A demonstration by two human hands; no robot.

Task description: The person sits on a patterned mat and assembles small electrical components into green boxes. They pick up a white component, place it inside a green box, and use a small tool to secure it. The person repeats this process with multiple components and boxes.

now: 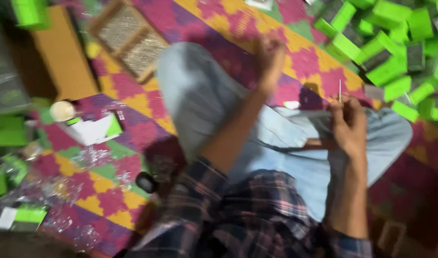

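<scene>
Sitting posture: cross-legged on a patterned mat (133, 100), pale trousers and a plaid shirt filling the middle of the view.
Right hand (349, 128): closed in a pinch on a thin pale stick (340, 91) that stands upright above the knuckles — low over the right knee.
Left hand (270, 56): raised out over the mat, blurred; whether it is open or holds anything I cannot tell.
Handling: the stick looks light, stiff and easily snapped, so a fingertip pinch near its lower end seems the likely hold.
Right side: a heap of green boxes (386, 48), close beyond the right hand.
Left side: a white and green carton (92, 129), a small round lid (62, 111), crumpled clear wrap (87, 155) and a wooden frame (128, 38).
In the way: the raised knees — and the heap crowding the right.
</scene>
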